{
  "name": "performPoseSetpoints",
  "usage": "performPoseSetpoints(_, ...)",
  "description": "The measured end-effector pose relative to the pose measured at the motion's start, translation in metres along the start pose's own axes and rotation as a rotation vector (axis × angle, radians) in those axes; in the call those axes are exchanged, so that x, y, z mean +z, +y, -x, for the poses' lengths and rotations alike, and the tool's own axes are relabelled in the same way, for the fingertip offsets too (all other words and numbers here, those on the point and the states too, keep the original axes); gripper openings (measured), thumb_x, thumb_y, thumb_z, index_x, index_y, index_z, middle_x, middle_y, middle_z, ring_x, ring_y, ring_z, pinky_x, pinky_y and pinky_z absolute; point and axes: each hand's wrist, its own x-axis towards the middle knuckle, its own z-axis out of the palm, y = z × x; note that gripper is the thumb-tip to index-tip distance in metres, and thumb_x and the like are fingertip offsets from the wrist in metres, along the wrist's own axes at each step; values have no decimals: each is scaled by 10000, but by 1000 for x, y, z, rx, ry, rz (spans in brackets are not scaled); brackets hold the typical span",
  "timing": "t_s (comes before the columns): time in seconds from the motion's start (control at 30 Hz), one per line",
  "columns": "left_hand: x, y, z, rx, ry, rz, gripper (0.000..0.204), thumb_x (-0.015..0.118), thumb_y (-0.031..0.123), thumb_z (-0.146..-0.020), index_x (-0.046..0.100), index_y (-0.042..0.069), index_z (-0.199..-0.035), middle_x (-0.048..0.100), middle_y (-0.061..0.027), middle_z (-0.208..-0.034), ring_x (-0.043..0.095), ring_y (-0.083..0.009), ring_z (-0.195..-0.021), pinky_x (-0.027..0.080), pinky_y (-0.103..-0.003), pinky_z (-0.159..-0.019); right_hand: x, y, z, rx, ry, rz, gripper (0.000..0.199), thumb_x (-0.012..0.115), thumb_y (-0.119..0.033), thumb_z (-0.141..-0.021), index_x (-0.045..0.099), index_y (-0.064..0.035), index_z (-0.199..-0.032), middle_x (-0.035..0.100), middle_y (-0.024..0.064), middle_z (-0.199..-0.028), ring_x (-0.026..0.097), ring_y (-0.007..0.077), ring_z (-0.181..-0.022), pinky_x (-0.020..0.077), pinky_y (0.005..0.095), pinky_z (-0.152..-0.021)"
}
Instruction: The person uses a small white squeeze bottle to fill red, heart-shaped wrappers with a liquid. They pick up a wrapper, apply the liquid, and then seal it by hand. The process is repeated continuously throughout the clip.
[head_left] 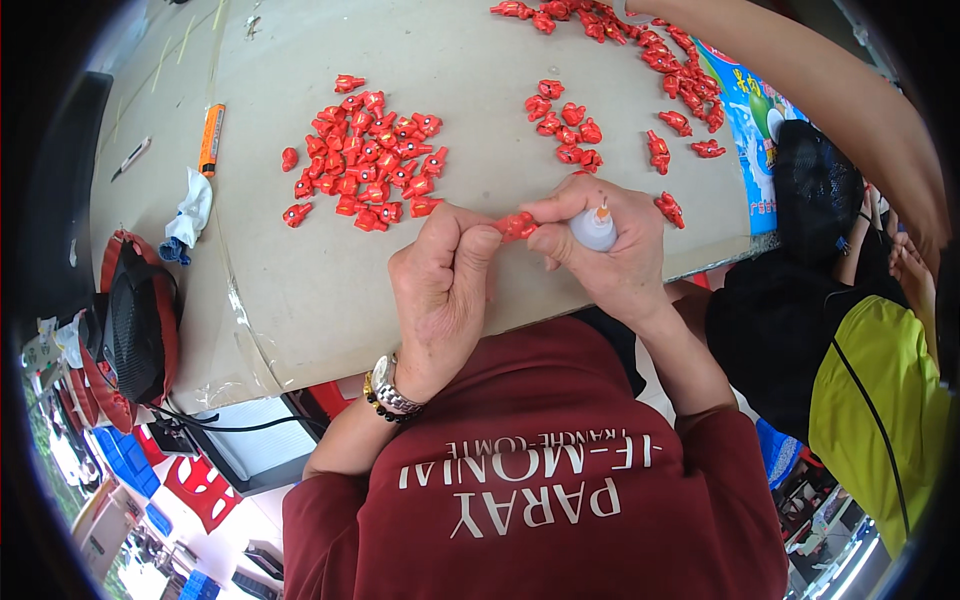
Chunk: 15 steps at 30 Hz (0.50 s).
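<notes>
Near the table's front edge, my two hands meet at a small red plastic piece (pixel 515 227) with dark marks. The fingers of my left hand (pixel 440 290) are closed in a pinch on its left end. My right hand (pixel 630 255) pinches its right end between thumb and finger. That same hand also holds a whitish squeeze bottle (pixel 594 232) with a narrow tip against the palm. Just beyond my hands, a dense pile of similar red pieces (pixel 365 160) lies to the left. A smaller group of red pieces (pixel 568 128) is right of it.
More red pieces (pixel 690 85) spread at the far right, beneath another person's arm (pixel 810 70). On the left lie an orange tube (pixel 211 140), a crumpled white cloth (pixel 195 205) and a pen (pixel 131 158). A black-and-red object (pixel 140 320) stands at the left edge.
</notes>
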Motion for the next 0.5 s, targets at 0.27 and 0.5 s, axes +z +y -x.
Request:
performPoseSetpoints(0.27,3,-1,3,48,31,16,214,469,191,-991,536,30,-868,491,24,-558,399,-27,-462,297,-189,-430,9,-2,7,86,14,-121,84,701,1,-795,650,20,-859,617,60,-729,582,89,-561,464,216,-480)
performPoseSetpoints(0.5,4,-1,1,-12,-6,138,154,490,148,-978,553,24,-912,530,10,-632,420,-30,-485,295,-178,-442,0,-6,5,-73,31,-72,174,698,-11,-788,682,-22,-961,622,37,-751,595,93,-613,466,218,-537)
